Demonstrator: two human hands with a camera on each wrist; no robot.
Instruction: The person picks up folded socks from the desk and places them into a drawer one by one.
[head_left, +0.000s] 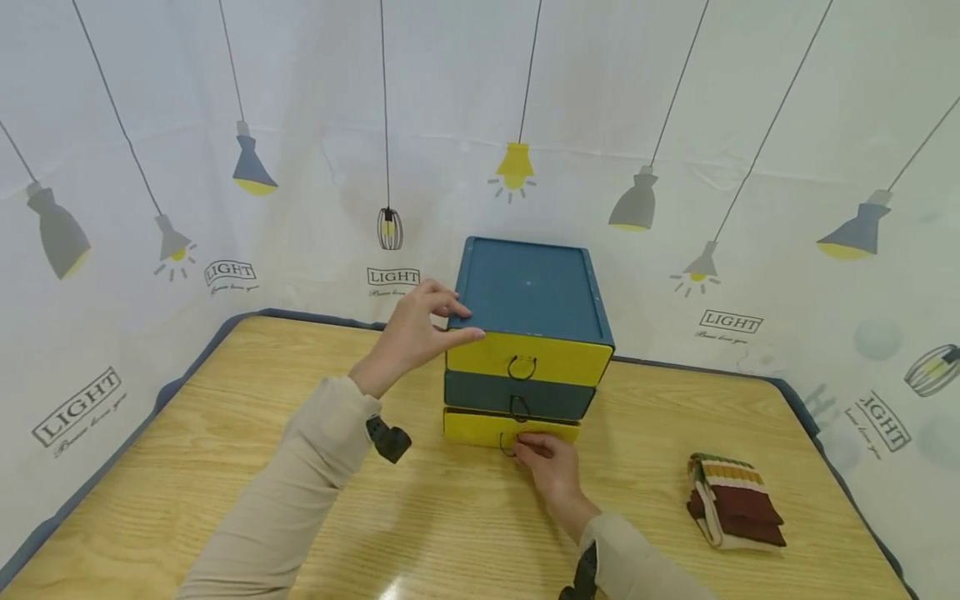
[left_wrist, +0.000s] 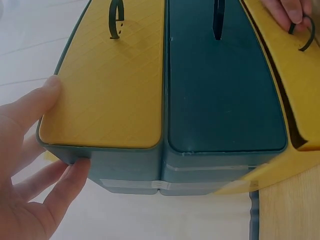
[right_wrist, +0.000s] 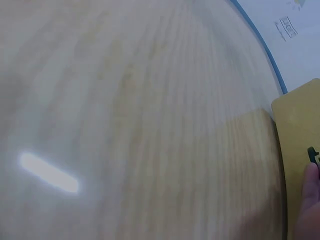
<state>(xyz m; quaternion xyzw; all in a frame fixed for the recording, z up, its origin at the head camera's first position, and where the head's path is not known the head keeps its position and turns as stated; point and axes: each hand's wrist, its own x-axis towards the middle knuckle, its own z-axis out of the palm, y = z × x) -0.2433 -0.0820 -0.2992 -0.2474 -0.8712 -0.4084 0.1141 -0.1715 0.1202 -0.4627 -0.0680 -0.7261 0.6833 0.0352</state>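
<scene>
A three-tier drawer cabinet (head_left: 528, 287) with a blue top stands at the back of the table. Its top drawer (head_left: 465, 357) is yellow, the middle drawer (head_left: 476, 393) dark teal, the bottom drawer (head_left: 472, 427) yellow, each with a black loop handle. My left hand (head_left: 420, 329) rests on the cabinet's upper left front corner, its thumb and fingers spread over the edges. Down at the lowest tier, my right hand (head_left: 553, 471) pinches the bottom drawer's loop handle (left_wrist: 311, 37). That drawer sits slightly out, with a dark gap along its upper edge.
Folded striped fabric (head_left: 735, 504) in maroon, cream, mustard and green lies on the wooden table (head_left: 375, 517), right of the cabinet. A white curtain (head_left: 315, 167) printed with hanging lamps surrounds the table behind and at both sides.
</scene>
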